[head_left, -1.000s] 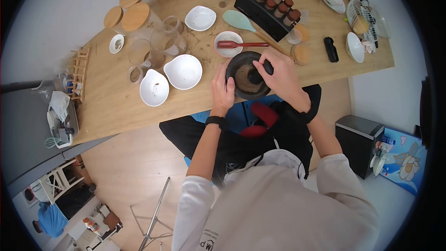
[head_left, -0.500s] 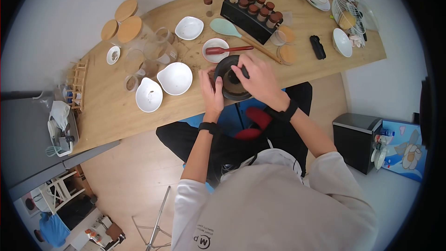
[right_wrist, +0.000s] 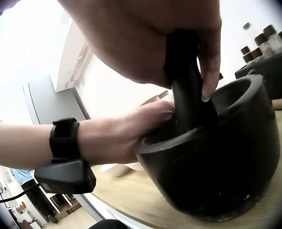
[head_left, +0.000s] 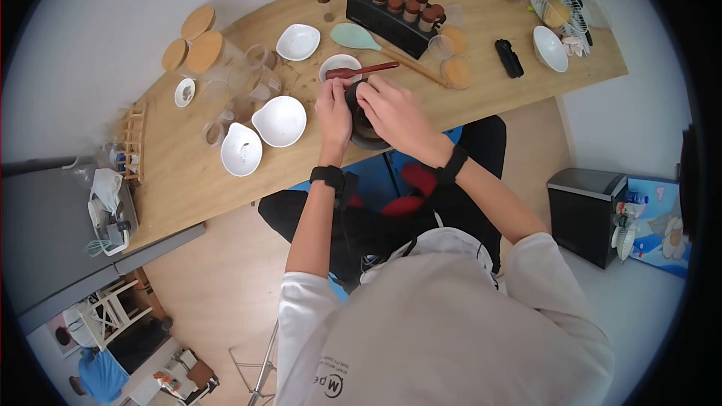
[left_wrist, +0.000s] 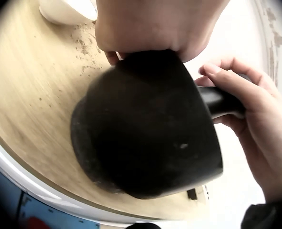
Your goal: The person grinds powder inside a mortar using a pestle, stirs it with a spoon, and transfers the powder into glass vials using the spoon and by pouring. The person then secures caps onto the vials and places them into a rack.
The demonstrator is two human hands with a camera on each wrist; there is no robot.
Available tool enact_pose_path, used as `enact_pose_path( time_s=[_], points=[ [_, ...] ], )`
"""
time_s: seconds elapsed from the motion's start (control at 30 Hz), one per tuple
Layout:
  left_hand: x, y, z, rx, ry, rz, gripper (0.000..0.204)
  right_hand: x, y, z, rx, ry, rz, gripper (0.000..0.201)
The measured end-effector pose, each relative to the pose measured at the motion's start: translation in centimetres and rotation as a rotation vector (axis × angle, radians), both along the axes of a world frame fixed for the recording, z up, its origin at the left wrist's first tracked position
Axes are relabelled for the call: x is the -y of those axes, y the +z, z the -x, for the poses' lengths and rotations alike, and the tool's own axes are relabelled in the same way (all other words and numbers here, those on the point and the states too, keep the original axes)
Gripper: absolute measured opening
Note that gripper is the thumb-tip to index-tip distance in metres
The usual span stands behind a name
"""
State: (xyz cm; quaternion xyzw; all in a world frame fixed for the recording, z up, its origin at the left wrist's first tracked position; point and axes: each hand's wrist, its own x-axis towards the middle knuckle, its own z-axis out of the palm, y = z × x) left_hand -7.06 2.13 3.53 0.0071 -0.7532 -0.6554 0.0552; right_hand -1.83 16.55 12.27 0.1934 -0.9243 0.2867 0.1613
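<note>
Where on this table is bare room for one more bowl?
Front left, between the wooden rack and the spouted bowls; also front right, between the mortar and the black case. It is crowded around the glass jars and red spatula.

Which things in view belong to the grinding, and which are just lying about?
In use:
- mortar, held by left hand
- pestle, gripped by right hand

Probably idle:
- green spatula
- red spatula, across a bowl
- black rack of jars
</note>
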Motion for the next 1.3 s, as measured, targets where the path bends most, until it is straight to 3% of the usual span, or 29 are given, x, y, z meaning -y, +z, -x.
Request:
enact_pose_path(
  time_s=[0.17, 0.23, 0.37, 0.47, 0.57, 0.7, 0.77, 0.9, 1.03, 1.13, 1.27, 1.3],
  points=[
    [0.1, 0.3, 0.0, -0.069, -0.007, 0.086, 0.033, -1.5, -0.3, -0.2, 0.082, 0.076, 0.214, 0.011],
    [0.1, 0.7, -0.1, -0.089, -0.005, 0.08, 0.031, -1.8, -1.0, 0.6, 0.306, 0.057, 0.411, 0.017],
    [0.0, 1.4, -0.4, -0.111, 0.036, 0.117, 0.028, 0.3, -2.6, 2.1, 0.126, -0.059, 0.692, 0.011],
    [0.0, 2.1, -0.6, -0.096, 0.069, 0.124, 0.027, 2.0, -2.4, 2.2, 0.16, -0.17, 0.889, 0.011],
    [-0.2, 2.0, -0.6, -0.098, 0.085, 0.136, 0.026, 2.6, -2.4, 2.7, 0.154, -0.145, 0.997, 0.013],
    [0.0, 1.9, -0.7, -0.087, 0.042, 0.084, 0.027, 3.3, -2.0, 2.2, 0.198, -0.109, 0.927, 0.017],
    [0.2, 1.6, -0.8, -0.046, 0.023, 0.094, 0.028, 3.2, -1.1, 2.0, 0.199, -0.014, 0.674, 0.019],
    [0.0, 1.7, -0.5, -0.123, 0.031, 0.111, 0.027, 2.3, -1.2, 1.9, 0.185, 0.139, 0.624, 0.019],
    [-0.2, 1.2, -0.3, -0.152, 0.076, 0.084, 0.027, 0.7, -2.6, 2.4, 0.149, 0.115, 0.605, 0.02],
    [0.0, 1.1, -0.3, -0.13, 0.085, 0.144, 0.028, 0.2, -2.9, 3.0, 0.177, -0.139, 0.756, 0.023],
    [-0.3, 1.9, -0.4, -0.111, 0.076, 0.125, 0.027, 1.0, -3.4, 2.3, 0.154, -0.195, 0.871, 0.023],
    [-0.3, 2.0, -0.4, -0.11, 0.076, 0.127, 0.027, 0.8, -3.1, 2.0, 0.193, -0.079, 0.84, 0.024]
  ],
)
